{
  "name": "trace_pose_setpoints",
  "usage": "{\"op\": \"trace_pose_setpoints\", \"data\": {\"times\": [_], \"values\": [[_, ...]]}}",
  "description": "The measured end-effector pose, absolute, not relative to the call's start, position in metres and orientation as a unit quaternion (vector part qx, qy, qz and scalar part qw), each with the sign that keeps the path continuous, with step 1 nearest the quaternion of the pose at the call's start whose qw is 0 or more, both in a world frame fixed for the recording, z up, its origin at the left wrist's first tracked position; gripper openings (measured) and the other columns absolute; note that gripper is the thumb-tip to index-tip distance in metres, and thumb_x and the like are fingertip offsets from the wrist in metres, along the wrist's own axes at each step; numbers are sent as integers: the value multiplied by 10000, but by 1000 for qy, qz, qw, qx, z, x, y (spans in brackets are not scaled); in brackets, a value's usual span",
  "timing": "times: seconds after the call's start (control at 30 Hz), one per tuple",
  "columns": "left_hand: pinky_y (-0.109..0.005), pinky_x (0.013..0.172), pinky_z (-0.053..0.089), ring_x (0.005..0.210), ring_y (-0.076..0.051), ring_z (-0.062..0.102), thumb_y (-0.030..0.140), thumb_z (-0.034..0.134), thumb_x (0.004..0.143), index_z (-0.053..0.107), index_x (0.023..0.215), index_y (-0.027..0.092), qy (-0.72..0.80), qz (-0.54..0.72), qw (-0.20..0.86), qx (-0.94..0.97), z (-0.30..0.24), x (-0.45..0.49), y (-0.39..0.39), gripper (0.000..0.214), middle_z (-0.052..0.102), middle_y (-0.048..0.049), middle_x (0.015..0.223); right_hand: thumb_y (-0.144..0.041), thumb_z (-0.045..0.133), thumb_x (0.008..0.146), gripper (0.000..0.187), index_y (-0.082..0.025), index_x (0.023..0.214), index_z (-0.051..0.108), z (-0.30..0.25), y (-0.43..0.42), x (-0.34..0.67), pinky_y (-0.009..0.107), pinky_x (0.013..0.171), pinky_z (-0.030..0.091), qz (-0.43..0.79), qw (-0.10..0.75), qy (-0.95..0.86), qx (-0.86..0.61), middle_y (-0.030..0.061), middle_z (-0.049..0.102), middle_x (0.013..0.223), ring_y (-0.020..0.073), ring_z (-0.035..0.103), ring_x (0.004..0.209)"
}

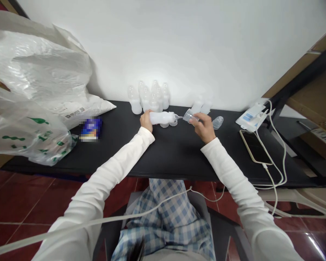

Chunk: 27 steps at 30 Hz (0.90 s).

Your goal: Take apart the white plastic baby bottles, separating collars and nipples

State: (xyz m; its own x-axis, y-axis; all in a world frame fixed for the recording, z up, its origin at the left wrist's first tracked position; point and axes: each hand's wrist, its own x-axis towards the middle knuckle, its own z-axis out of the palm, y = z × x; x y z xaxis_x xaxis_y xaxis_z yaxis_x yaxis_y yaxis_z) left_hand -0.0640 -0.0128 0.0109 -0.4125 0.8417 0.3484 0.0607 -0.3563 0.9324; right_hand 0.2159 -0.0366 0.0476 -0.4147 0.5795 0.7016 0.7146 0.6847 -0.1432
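My left hand (146, 120) is closed round the base of a white plastic bottle (161, 117), held sideways just above the black table (165, 152) with its nozzle pointing right. My right hand (203, 127) grips a clear cap (190, 115) right at the bottle's nozzle tip. Two small clear pieces (168, 124) lie under the bottle. Another clear cap (217, 122) lies on the table just right of my right hand.
Several white bottles (149, 97) stand against the wall, two more (202, 105) to their right. Large plastic bags (35, 90) fill the left side, a blue packet (91, 128) beside them. A phone (255, 146) on a white cable and a white box (251, 116) lie right.
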Motion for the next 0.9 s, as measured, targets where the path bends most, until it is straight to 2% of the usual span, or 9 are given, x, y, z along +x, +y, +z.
{"op": "trace_pose_setpoints", "data": {"times": [0.1,0.2,0.3,0.4,0.53,0.63,0.77,0.83,0.9], "values": [[-264,426,303,499,-147,515,683,328,858,577,835,182,505,698,345,374,11,-68,-7,560,517,-20,622,-403,456,978,312,-255,1191,629,61,-35,233,537,994,472,-129,408,-762,-487,150,565,1249,310,551,1191],[-242,397,241,502,-130,490,674,347,836,567,855,182,504,705,351,354,14,-68,-7,539,505,-22,657,-471,475,940,497,-166,1328,529,74,-34,250,594,974,434,-194,442,-682,-550,194,529,1221,352,527,1170],[-225,397,267,555,-131,508,668,384,820,577,836,187,490,708,329,388,16,-65,-11,518,511,-23,682,-473,471,917,520,-100,1272,546,81,-31,262,559,953,424,-233,458,-605,-608,215,562,1140,342,527,1092],[-222,415,332,610,-145,545,657,384,826,598,822,185,482,705,325,407,17,-62,-13,518,540,-32,703,-399,506,889,433,-76,1167,586,77,-25,267,534,937,417,-196,391,-556,-707,239,595,1112,343,544,1053],[-220,413,353,606,-144,551,631,401,842,615,800,178,486,705,338,390,19,-61,-14,502,552,-30,694,-326,592,826,522,-66,1272,516,59,-17,269,541,877,440,-76,250,-543,-798,224,631,1053,353,594,979],[-215,405,348,578,-134,540,629,426,852,616,772,177,480,710,346,383,19,-60,-15,496,535,-16,655,-356,600,832,520,-74,1259,511,48,-14,270,569,899,421,-90,245,-539,-801,247,610,1108,374,578,1028],[-240,472,431,629,-155,586,681,402,880,616,771,185,478,703,309,426,17,-58,-18,551,568,-22,665,-522,534,890,561,-68,1219,534,48,-14,268,625,964,355,-154,322,-543,-760,303,504,1278,411,489,1163],[-271,571,499,712,-176,629,717,353,900,621,802,188,482,691,259,473,17,-57,-21,601,621,-41,730,-554,418,951,567,-99,1271,527,54,-18,261,601,982,348,-158,370,-583,-706,272,497,1300,387,478,1190],[-315,712,543,822,-199,664,736,305,918,639,874,186,477,670,197,534,18,-56,-26,645,679,-72,846,-493,283,1010,509,-165,1304,537,59,-25,249,547,998,354,-132,387,-667,-622,207,543,1266,337,501,1194]]}}
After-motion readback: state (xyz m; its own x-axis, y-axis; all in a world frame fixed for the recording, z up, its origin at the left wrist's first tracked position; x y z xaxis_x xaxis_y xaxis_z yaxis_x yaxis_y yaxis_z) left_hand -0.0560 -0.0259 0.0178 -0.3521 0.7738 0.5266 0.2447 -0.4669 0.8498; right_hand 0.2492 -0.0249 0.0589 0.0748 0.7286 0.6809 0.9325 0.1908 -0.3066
